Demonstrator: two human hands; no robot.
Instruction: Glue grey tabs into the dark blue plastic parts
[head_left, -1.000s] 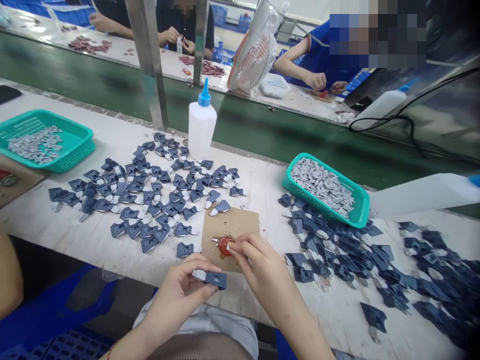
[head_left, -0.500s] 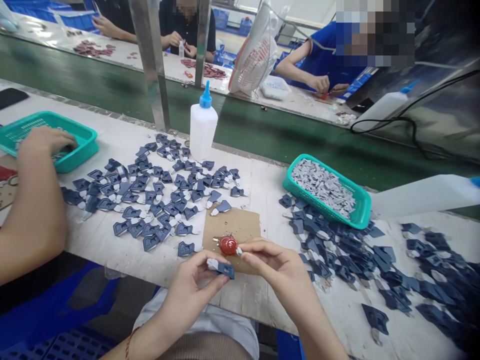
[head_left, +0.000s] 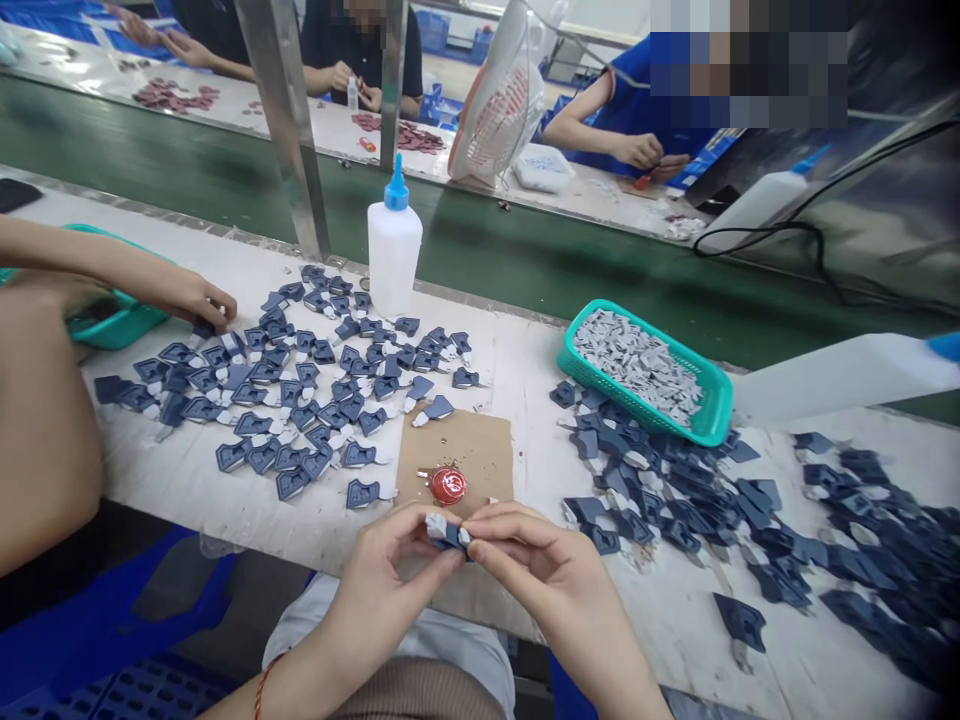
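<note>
Near the table's front edge, my left hand [head_left: 397, 565] pinches a dark blue piece [head_left: 452, 535] with a pale grey part at its end. My right hand [head_left: 529, 560] meets it from the right, its fingertips closed on a small whitish piece [head_left: 464, 537] against the blue one. Just beyond the hands, a glossy red oval [head_left: 448, 485] with a small metal end lies on a brown cardboard sheet [head_left: 491, 450]. Many similar blue pieces [head_left: 304, 415] are spread to the left of the cardboard.
A white bottle [head_left: 394, 250] with a blue nozzle stands behind the pieces. At right, a green basket [head_left: 720, 400] of grey parts sits beside a heap of blue pieces [head_left: 675, 500]. Another person's hand [head_left: 199, 300] reaches in at left, near another green basket [head_left: 135, 325].
My right hand has moved from the red oval to the blue piece in my left hand. The other person's hand has left the left basket and reached right to the blue pieces.
</note>
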